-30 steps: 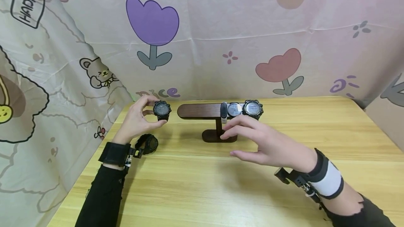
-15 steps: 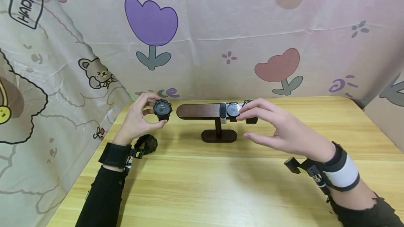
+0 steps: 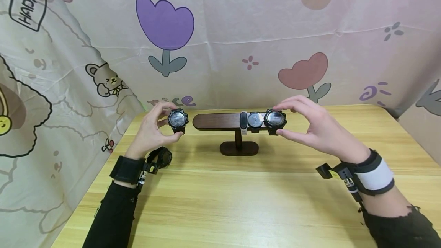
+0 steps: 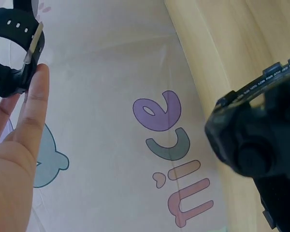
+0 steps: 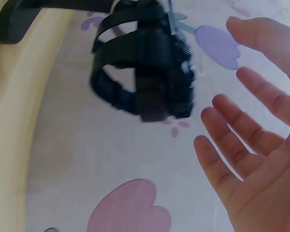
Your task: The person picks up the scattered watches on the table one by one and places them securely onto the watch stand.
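A black wristwatch (image 3: 177, 119) is pinched upright between the thumb and fingers of my left hand (image 3: 151, 127), left of the stand. Its looped strap (image 4: 9, 29) shows at the upper left in the left wrist view. My right hand (image 3: 315, 125) is spread beside a chunky black watch (image 3: 275, 119) on the right end of the dark wooden watch stand (image 3: 215, 121). In the right wrist view its fingers (image 5: 227, 121) stay apart from that watch. Further left on the bar sit a round-faced watch (image 3: 255, 120) and a slim band (image 3: 243, 121).
Another black watch (image 3: 164, 157) lies on the wooden table (image 3: 241, 202) by my left wrist; it looms blurred in the left wrist view. The bar's left half is bare wood. A printed cloth (image 3: 227, 18) hangs behind the table.
My right hand has moved right along the stand, from in front of the bar to beside the rightmost watch, uncovering it. The left hand stays nearly still with its watch.
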Tool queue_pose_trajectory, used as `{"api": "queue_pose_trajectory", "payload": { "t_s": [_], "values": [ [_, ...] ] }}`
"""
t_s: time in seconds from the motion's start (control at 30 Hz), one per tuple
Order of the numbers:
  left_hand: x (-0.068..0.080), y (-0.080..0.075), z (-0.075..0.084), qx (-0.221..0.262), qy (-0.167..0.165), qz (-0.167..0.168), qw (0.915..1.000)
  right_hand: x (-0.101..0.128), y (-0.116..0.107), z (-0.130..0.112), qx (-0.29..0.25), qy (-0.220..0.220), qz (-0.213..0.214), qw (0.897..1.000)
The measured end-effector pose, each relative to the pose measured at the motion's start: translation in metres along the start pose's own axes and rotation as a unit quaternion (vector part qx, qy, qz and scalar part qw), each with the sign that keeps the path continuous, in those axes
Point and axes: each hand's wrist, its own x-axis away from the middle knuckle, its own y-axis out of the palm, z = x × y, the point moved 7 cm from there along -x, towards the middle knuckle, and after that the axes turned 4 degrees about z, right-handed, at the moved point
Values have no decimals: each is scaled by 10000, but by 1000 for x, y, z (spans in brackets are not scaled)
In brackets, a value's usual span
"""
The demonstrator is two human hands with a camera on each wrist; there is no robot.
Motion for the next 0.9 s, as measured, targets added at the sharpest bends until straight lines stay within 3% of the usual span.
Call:
{"api": "queue_pose_trajectory", "payload": {
  "t_s": [0.3, 0.9],
  "values": [
    [0, 6, -1, 63, -3, -75, 10000, 6, 13, 28, 110, 635, -238, 9976],
    [-4, 21, -6, 439, 74, -159, 9989, 8, 23, 38, 115, 796, -364, 9961]
  ]
}}
